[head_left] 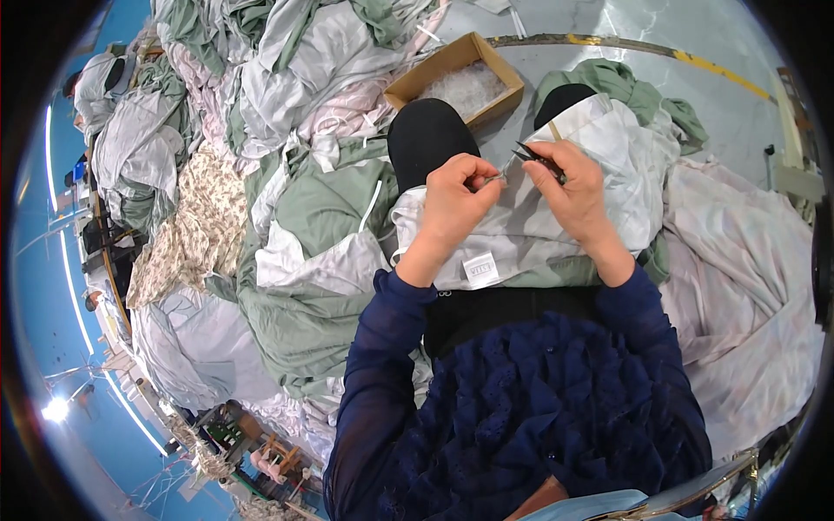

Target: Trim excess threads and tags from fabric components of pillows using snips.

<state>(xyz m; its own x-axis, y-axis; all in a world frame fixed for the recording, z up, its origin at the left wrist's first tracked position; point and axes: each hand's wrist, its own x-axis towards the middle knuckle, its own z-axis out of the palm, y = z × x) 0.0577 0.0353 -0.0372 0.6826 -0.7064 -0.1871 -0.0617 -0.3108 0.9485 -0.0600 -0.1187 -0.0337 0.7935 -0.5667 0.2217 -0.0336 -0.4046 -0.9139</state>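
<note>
Across my lap lies a white cloth (608, 182) with green fabric showing along its near edge. A small white label (480, 270) with dark print sits on it, close to my waist. My right hand (573, 187) grips a pair of dark thread snips (527, 154), whose pointed blades stick out toward the left. My left hand (456, 198) is closed in a pinch over the cloth, just left of the snips. Something thin and pale shows at its fingertips, too small to name. The snips' blades are apart from the left fingers.
Beyond my knees stands an open cardboard box (504, 102) holding pale, wispy scraps. Heaped green and white cloth (326, 191) crowds the left side, with patterned fabric (208, 204) farther left. Pale shiny cloth (738, 260) lies at my right. A yellow-marked strip (695, 56) crosses the grey floor.
</note>
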